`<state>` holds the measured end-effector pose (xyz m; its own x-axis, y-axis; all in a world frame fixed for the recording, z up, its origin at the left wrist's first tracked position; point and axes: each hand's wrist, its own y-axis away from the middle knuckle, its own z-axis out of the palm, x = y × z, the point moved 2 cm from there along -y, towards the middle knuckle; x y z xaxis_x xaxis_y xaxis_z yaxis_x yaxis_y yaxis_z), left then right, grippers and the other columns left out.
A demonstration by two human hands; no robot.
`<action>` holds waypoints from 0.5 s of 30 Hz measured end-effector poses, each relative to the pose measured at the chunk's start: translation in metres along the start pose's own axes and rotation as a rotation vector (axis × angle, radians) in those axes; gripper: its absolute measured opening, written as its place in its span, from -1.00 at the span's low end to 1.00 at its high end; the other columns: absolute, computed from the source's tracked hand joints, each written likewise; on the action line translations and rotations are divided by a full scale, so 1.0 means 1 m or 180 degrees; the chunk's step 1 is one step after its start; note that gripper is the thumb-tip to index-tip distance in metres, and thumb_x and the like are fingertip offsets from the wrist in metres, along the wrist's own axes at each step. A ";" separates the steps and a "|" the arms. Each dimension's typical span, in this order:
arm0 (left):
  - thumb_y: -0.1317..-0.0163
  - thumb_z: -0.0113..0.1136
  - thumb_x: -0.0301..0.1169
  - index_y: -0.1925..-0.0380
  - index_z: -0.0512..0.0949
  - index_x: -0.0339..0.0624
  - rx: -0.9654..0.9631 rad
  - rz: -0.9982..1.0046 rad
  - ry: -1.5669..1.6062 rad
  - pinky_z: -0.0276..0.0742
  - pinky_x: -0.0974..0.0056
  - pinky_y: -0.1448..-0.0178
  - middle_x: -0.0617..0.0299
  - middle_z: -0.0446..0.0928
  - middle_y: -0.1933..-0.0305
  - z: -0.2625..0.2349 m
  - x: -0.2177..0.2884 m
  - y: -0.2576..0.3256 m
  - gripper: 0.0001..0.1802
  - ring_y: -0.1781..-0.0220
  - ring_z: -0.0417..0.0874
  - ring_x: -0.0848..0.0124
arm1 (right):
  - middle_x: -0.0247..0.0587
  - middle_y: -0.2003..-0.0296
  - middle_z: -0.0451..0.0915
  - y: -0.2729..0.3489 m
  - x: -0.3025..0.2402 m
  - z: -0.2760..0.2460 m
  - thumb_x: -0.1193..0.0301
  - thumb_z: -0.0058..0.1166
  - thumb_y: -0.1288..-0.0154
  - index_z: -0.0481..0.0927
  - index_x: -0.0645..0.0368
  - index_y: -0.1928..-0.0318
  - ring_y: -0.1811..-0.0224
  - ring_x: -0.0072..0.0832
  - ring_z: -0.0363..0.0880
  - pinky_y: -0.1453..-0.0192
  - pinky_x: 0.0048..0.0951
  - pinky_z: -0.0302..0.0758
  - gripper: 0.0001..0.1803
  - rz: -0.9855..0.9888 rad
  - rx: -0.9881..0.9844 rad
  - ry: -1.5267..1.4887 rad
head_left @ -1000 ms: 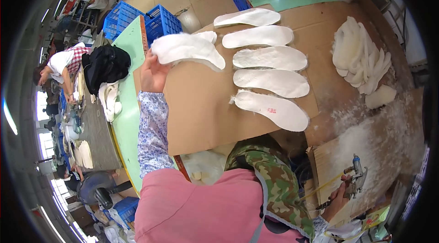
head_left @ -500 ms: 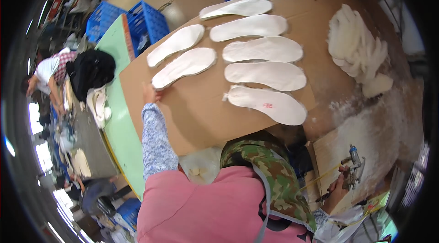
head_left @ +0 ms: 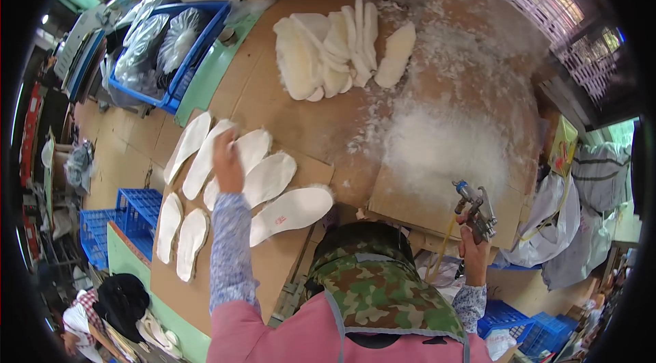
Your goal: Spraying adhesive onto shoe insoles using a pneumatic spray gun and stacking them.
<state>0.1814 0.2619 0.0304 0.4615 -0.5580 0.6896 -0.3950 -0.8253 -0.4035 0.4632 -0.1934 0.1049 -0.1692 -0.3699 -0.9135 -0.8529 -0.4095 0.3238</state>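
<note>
Head view: left hand [head_left: 227, 158] lies flat on laid-out white insoles [head_left: 270, 178] — right hand [head_left: 473, 247] grips spray gun [head_left: 476, 209]; spraying looks next, needing steady aim.

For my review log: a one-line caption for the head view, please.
Left hand rests on white insoles laid out on a cardboard sheet; right hand holds a spray gun beside the powdery bench.

A brown cardboard-covered bench [head_left: 328, 124] was seen carrying the lot. Seven white insoles [head_left: 270, 178] were laid flat in rows on a loose cardboard sheet [head_left: 273, 264] at its near left. A heap of white insoles [head_left: 335, 52] was piled farther back, and white residue [head_left: 437, 151] was spread across the right side.
</note>
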 end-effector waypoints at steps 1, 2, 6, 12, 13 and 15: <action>-0.14 -0.06 -0.67 -0.01 0.52 -0.20 -0.0316 0.0249 -0.0064 0.43 0.10 -0.11 -0.03 0.51 0.04 0.040 0.024 -0.027 -0.58 -0.02 0.52 0.03 | -0.34 0.15 0.62 0.001 0.006 -0.006 0.55 0.00 -0.34 0.43 0.21 -0.15 0.68 -0.83 0.18 0.67 -0.70 0.12 -0.64 0.0009 0.0074 -0.0086; -0.13 -0.05 -0.67 -0.02 0.52 -0.16 -0.0568 0.0449 0.0205 0.43 0.10 -0.09 -0.04 0.50 0.07 0.078 0.043 -0.044 -0.56 -0.02 0.51 -0.02 | -0.33 0.16 0.62 0.006 0.005 -0.010 0.56 0.00 -0.34 0.44 0.23 -0.14 0.67 -0.83 0.21 0.67 -0.69 0.12 -0.64 0.0069 0.0177 -0.0083; -0.08 -0.04 -0.67 0.12 0.55 -0.20 -0.0810 0.1526 0.0185 0.43 0.06 -0.06 0.02 0.50 0.13 0.197 0.141 -0.104 -0.64 0.02 0.49 0.03 | -0.31 0.19 0.62 0.015 0.017 -0.047 0.55 0.01 -0.33 0.43 0.26 -0.12 0.67 -0.80 0.24 0.67 -0.67 0.13 -0.65 0.0103 0.0516 -0.0214; -0.08 0.00 -0.63 0.13 0.53 -0.19 -0.1616 0.2028 -0.1095 0.43 0.04 -0.11 0.05 0.47 0.07 0.339 0.168 -0.111 -0.68 -0.07 0.44 0.10 | -0.31 0.26 0.60 0.044 0.043 -0.089 0.53 0.04 -0.33 0.42 0.27 -0.13 0.68 -0.80 0.23 0.69 -0.68 0.12 -0.63 0.0186 0.1005 -0.0327; -0.07 0.02 -0.62 0.13 0.51 -0.20 -0.1724 0.1844 -0.1428 0.42 0.05 -0.13 0.04 0.46 0.07 0.359 0.166 -0.114 -0.68 -0.10 0.43 0.10 | -0.31 0.27 0.59 0.042 0.046 -0.097 0.53 0.04 -0.33 0.41 0.27 -0.14 0.68 -0.80 0.22 0.69 -0.68 0.11 -0.63 0.0196 0.1069 -0.0376; -0.13 0.03 -0.49 0.15 0.47 -0.13 -0.1779 0.1766 -0.1737 0.46 0.06 -0.08 0.10 0.44 0.06 0.388 0.144 -0.101 -0.75 -0.08 0.44 0.12 | -0.28 0.24 0.59 0.050 0.053 -0.109 0.53 0.04 -0.32 0.38 0.27 -0.18 0.67 -0.80 0.23 0.69 -0.68 0.12 -0.59 0.0348 0.1123 -0.0362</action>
<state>0.5961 0.2313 -0.0633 0.3453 -0.9369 0.0543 -0.9255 -0.3496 -0.1457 0.4656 -0.3238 0.0995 -0.3053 -0.2924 -0.9062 -0.9410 -0.0534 0.3342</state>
